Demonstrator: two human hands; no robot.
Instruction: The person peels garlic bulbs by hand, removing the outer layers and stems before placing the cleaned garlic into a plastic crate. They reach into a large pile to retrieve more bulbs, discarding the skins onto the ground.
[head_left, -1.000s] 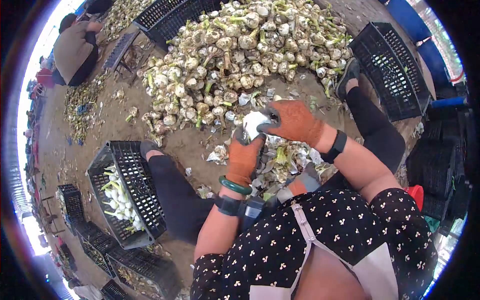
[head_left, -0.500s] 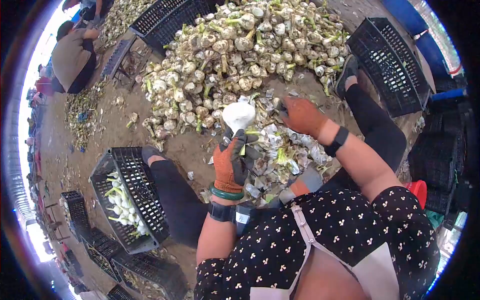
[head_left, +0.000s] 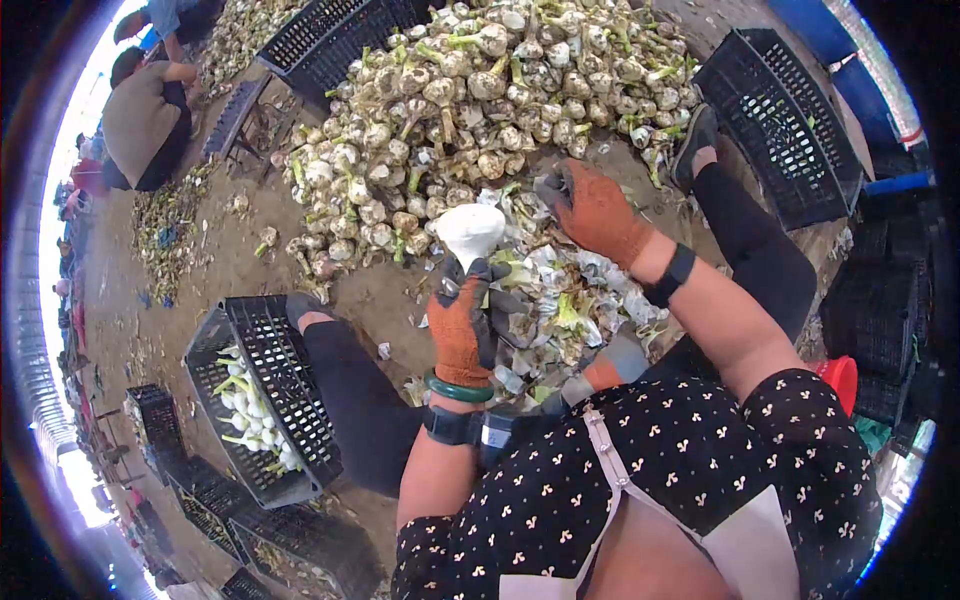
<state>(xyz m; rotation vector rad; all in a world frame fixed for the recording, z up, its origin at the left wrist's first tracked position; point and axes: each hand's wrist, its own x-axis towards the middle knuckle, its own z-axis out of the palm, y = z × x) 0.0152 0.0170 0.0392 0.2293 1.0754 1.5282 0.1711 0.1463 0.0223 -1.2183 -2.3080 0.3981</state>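
A clean white garlic bulb (head_left: 471,232) is held up by its stem in my left hand (head_left: 465,325), which wears an orange and dark grey glove with the fingers wrapped round the stem. To the right of the bulb is my right hand (head_left: 600,215), in a similar glove, apart from it. Its fingers are curled closed, and whatever they may hold is hidden. Below and between the hands lie loose peeled garlic skins (head_left: 570,310) on the ground. A big pile of unpeeled garlic (head_left: 480,110) rises just beyond both hands.
At my left knee a black crate (head_left: 285,390) holds white garlic bulbs (head_left: 245,410). Another black crate (head_left: 780,130) stands by my right foot. More crates (head_left: 340,40) stand behind the pile and at lower left. A person (head_left: 150,115) crouches at upper left; a red bucket (head_left: 838,382) is at right.
My right hand has moved slightly up and left. The garlic bulb in my left hand has tipped a little to the left.
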